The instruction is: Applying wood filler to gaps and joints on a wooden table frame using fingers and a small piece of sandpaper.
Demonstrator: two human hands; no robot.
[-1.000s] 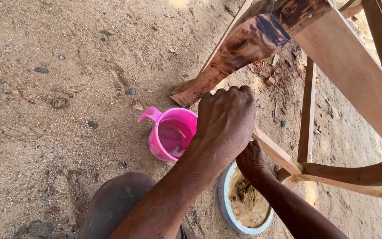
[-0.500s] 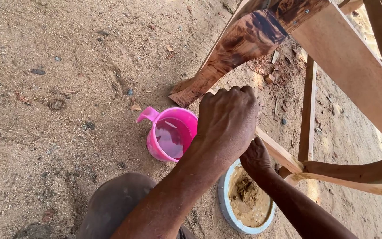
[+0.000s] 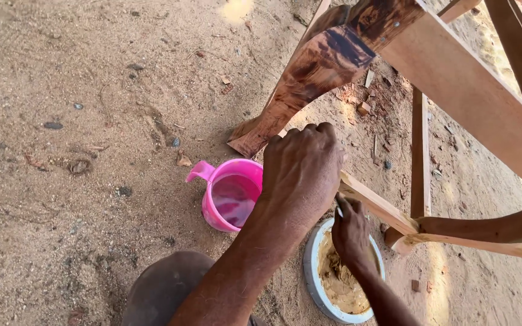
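Left hand (image 3: 302,172) clenched over low wooden rail (image 3: 377,208) of unfinished furniture frame, bracing it. Right hand (image 3: 351,232) hovers over white dish (image 3: 313,274) of tan putty (image 3: 338,281) on sandy ground, fingers curled; whether they grasp small tool or putty, cannot tell. Pink plastic jug (image 3: 229,193) with liquid stands just beside dish, below stained curved leg (image 3: 309,72). Judged: putty soft, sticky, smears easily, best scooped from the heap. Rail stiff, rough, firm hold anywhere. Dish light, slides on sand.
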